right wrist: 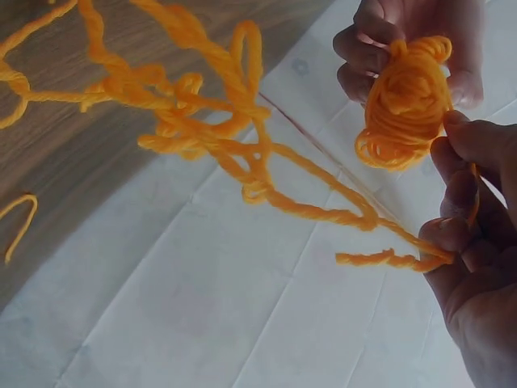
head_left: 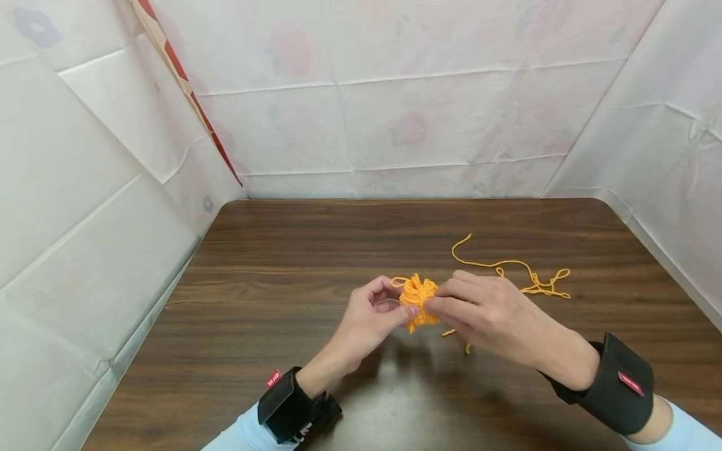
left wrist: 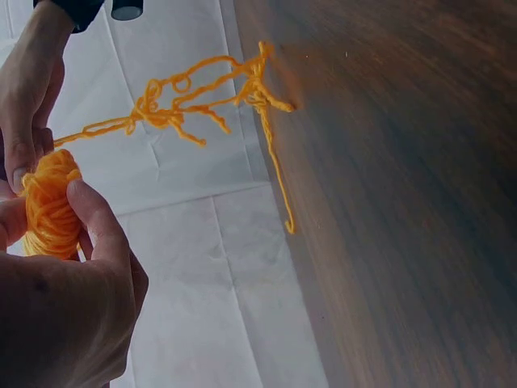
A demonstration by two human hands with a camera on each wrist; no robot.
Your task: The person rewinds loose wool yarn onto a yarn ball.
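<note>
A small ball of orange yarn hangs above the middle of the dark wooden table. My left hand holds the ball from the left with curled fingers and thumb. From the right, my right hand pinches the yarn strand beside the ball. The loose tangled tail of yarn trails away to the right over the table, and a short end sticks out below my right fingers.
White plastic sheeting walls the table at the back and on both sides. A red-striped strip runs down the back left corner. Black wrist bands sit on both forearms.
</note>
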